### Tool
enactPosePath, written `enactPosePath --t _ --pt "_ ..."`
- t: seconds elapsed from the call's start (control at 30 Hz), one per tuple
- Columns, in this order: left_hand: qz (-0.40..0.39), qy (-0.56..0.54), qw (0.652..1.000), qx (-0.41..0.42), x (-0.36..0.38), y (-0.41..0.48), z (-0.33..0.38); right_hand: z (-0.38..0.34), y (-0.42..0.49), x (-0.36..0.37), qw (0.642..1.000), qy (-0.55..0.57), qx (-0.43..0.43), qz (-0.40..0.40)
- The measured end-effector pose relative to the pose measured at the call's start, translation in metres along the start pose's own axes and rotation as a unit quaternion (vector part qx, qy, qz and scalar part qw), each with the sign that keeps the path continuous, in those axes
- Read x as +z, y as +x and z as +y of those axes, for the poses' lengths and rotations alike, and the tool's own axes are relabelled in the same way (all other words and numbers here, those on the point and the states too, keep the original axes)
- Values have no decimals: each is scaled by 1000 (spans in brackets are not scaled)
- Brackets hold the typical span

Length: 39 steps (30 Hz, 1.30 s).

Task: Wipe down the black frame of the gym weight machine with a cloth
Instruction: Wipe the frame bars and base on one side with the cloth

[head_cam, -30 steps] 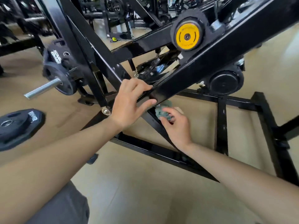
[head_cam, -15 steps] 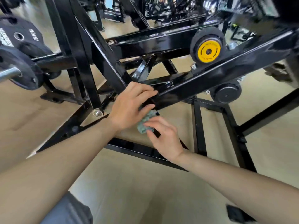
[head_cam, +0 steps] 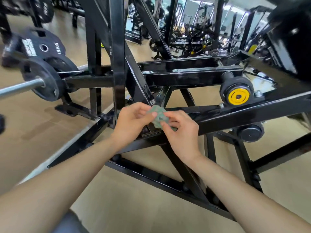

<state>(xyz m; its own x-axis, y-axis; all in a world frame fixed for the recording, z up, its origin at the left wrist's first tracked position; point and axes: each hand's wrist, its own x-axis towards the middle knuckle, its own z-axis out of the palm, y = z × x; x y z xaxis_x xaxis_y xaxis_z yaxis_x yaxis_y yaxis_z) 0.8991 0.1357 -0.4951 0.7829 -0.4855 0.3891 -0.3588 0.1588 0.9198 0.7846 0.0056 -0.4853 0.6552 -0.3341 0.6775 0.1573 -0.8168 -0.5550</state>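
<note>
- Fingers [head_cam: 168,126] of the right hand [head_cam: 183,133] curl in and, with the thumb, pinch the lower right edge of the cloth [head_cam: 158,117].
- Bent fingers of the left hand [head_cam: 131,125] grip the cloth's upper left side, so both hands hold it between them.
- This cloth is small, grey-green with a darker pattern, and crumpled into a tight wad.
- It sits just in front of the joint where a slanting beam of the black frame [head_cam: 244,113] meets a diagonal strut. Whether it touches the metal cannot be told.
- Glossy paint on the frame catches pale reflections, and its base rails lie on the tan floor [head_cam: 42,123] below the forearms.
- Just above the slanting beam sits a yellow-capped roller [head_cam: 238,97], and an all-black roller [head_cam: 250,132] hangs below it.
- At left, a steel bar [head_cam: 20,88] carries a black weight plate [head_cam: 42,79].
- Behind that stands a plate marked 15KG [head_cam: 43,46].
- Farther back are more dark machines, blurred.
</note>
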Motion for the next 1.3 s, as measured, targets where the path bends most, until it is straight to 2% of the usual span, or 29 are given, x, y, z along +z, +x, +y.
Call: enactPosePath --t 0.13,0.27,0.4,0.57,0.63,0.8,1.03,1.3 --pt "153 99 983 -8 -6 8 -7 -3 29 16 996 -72 -20 -41" --pt "237 133 962 8 -7 10 -5 -8 57 32 994 -88 -40 -51" --pt "301 114 946 32 -10 13 4 -17 79 40 998 -35 -29 -51" --pt "379 80 918 91 -24 15 25 -46 94 57 993 113 1 -19" --pt "406 66 908 82 -34 16 31 -62 94 70 988 149 14 -22" --pt "364 20 931 29 -49 16 32 -76 93 85 984 165 67 21" --pt "370 8 926 73 -54 42 76 -99 132 65 981 191 20 34" --pt "353 55 920 159 -69 82 140 -133 190 45 980 186 -15 74"
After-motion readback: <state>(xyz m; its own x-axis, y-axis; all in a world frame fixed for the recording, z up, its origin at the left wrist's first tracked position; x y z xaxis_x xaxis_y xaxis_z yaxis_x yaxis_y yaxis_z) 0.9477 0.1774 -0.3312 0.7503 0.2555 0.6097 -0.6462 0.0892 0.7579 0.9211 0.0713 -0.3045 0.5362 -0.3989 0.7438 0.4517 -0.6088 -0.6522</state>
